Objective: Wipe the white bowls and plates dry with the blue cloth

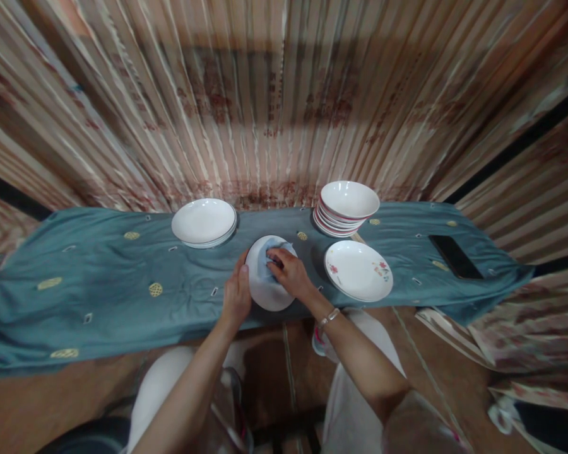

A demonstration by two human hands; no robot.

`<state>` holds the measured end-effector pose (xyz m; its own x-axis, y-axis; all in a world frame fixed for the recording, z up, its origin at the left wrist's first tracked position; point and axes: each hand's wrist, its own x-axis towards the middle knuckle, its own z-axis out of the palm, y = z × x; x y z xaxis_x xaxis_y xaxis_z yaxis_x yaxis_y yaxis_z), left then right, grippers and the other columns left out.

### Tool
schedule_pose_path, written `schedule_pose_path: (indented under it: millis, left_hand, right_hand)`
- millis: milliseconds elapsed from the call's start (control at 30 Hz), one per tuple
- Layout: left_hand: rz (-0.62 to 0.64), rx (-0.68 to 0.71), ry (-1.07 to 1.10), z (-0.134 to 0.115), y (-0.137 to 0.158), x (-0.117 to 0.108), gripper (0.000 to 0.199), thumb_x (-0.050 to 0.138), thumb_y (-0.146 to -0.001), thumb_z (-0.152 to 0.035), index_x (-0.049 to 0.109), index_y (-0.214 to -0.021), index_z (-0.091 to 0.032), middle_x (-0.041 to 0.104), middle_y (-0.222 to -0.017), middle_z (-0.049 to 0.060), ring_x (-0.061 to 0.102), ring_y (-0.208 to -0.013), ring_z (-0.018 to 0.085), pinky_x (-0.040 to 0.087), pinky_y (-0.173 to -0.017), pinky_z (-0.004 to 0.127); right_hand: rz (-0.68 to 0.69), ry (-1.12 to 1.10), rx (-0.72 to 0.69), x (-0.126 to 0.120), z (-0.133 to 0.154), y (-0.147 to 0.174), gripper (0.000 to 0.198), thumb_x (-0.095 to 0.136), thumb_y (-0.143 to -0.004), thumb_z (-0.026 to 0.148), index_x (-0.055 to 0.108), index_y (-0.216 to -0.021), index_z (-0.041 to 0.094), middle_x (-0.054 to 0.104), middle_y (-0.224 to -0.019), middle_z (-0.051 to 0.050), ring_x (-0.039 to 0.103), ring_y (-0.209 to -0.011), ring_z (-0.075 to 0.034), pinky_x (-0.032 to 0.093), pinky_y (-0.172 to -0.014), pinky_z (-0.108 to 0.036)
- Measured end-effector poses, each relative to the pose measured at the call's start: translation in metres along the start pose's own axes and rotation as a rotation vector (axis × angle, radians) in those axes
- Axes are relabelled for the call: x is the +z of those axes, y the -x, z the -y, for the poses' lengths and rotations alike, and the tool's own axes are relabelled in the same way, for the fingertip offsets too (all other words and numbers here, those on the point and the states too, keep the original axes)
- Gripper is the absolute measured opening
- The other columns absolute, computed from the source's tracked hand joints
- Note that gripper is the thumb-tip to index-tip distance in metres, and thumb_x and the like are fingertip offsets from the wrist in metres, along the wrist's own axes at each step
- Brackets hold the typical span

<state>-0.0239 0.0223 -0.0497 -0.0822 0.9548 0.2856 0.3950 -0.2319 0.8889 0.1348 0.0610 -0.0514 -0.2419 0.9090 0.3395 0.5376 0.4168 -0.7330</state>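
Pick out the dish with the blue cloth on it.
The middle dish, left hand at its edge, cloth under the right hand; the others have none.

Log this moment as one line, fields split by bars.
left hand: holds white dish by edge | right hand: holds blue cloth on dish | nearby: plate stack, bowl stack, floral plate, phone

Room on tablecloth at L end; bowl stack & floral plate block R-ctr.
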Motion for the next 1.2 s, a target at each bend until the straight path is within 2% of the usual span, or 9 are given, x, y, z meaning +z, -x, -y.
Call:
schedule_pose_path:
  millis: [300,433,700,967,1067,1200]
  left_hand:
    - [0.008,-0.028,0.003,-0.006,-0.001,-0.001,0.059,0.022,-0.096,-0.048,0.050,-0.132,-0.011,0.056,-0.134,0.015,0.049,-0.127,0.024,0.034,-0.109,0.038]
    - [-0.013,-0.048,0.008,-0.005,-0.003,0.000,0.060,0.022,-0.095,-0.050,0.052,-0.130,-0.011,0.056,-0.134,0.016,0.048,-0.127,0.024,0.033,-0.110,0.040]
    - [-0.025,-0.057,0.001,-0.002,-0.005,0.003,0.061,0.021,-0.095,-0.051,0.052,-0.130,-0.011,0.058,-0.132,0.016,0.050,-0.126,0.025,0.034,-0.109,0.041]
    - [-0.011,-0.047,0.021,-0.001,-0.009,0.006,0.064,0.022,-0.094,-0.053,0.052,-0.130,-0.011,0.058,-0.131,0.016,0.051,-0.125,0.026,0.036,-0.108,0.043]
    - [0.005,-0.050,0.026,-0.001,-0.009,0.005,0.062,0.024,-0.094,-0.052,0.051,-0.131,-0.010,0.058,-0.130,0.017,0.053,-0.123,0.027,0.037,-0.107,0.045]
    - [0.021,-0.030,0.018,-0.003,-0.009,0.004,0.061,0.027,-0.093,-0.052,0.053,-0.130,-0.011,0.058,-0.132,0.016,0.052,-0.125,0.025,0.037,-0.108,0.041]
  right_hand:
    - [0.051,0.050,0.050,-0.005,-0.006,0.020,0.018,0.053,-0.081,0.016,0.060,-0.098,0.017,0.065,-0.092,-0.004,0.060,-0.084,-0.016,0.045,-0.082,-0.028]
    - [0.122,0.053,0.027,-0.008,0.003,0.036,0.018,0.055,-0.078,0.013,0.061,-0.094,0.017,0.063,-0.087,-0.003,0.059,-0.081,-0.016,0.045,-0.080,-0.027]
    - [0.236,-0.035,-0.040,-0.003,0.027,0.050,0.023,0.056,-0.075,0.009,0.062,-0.095,0.018,0.067,-0.095,-0.004,0.062,-0.089,-0.017,0.046,-0.085,-0.028]
    - [0.156,-0.234,-0.087,0.010,0.037,0.035,0.028,0.047,-0.083,0.013,0.058,-0.108,0.020,0.063,-0.102,-0.004,0.060,-0.094,-0.014,0.047,-0.089,-0.028]
    - [0.087,-0.254,-0.097,0.011,0.041,0.023,0.029,0.048,-0.082,0.015,0.056,-0.109,0.019,0.062,-0.099,-0.004,0.059,-0.091,-0.015,0.048,-0.088,-0.028]
    - [0.013,-0.271,-0.061,0.008,0.042,0.006,0.030,0.049,-0.082,0.020,0.054,-0.112,0.020,0.062,-0.103,-0.005,0.059,-0.092,-0.015,0.049,-0.087,-0.028]
